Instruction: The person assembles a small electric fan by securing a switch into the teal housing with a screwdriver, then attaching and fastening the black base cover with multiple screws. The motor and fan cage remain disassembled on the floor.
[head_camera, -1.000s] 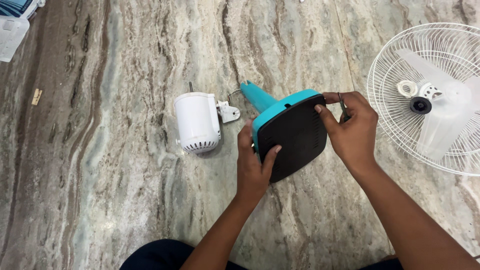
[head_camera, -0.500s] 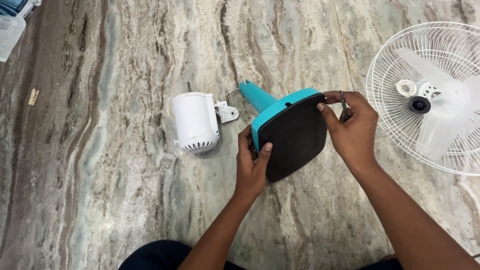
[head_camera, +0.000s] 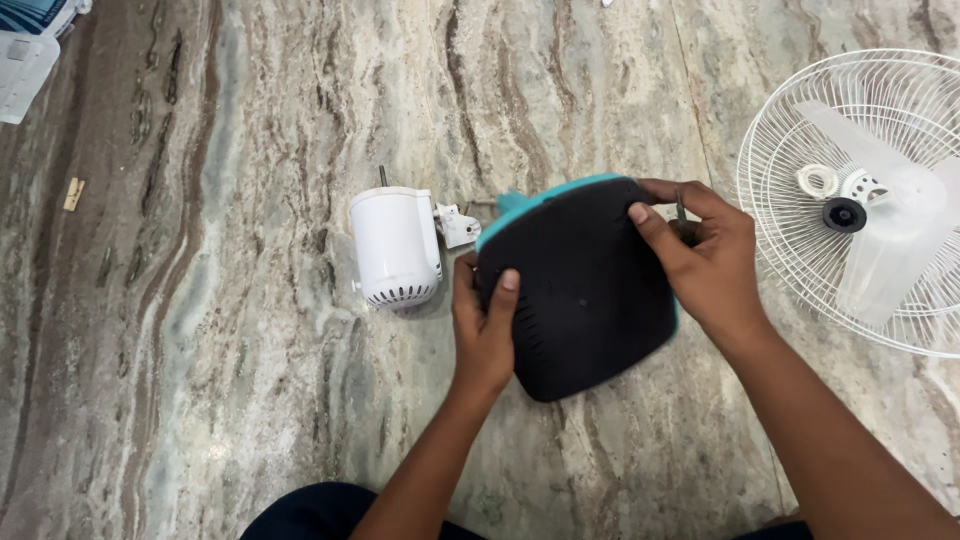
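Observation:
Both hands hold a teal fan base with its black underside turned up toward me. My left hand grips its left edge, thumb on the black plate. My right hand grips the upper right edge and also pinches a thin dark tool between its fingers. The base's teal neck is almost hidden behind the plate. A white fan motor housing with a short shaft and a small white bracket lies on the floor just left of the base.
A white wire fan guard lies at the right with translucent blades and small caps on it. A white object sits at the top left corner. A small tan chip lies on the marble floor.
The base has been tipped toward me, so its black underside now faces up and the teal neck has dropped out of sight. My left hand shifted up along its left edge.

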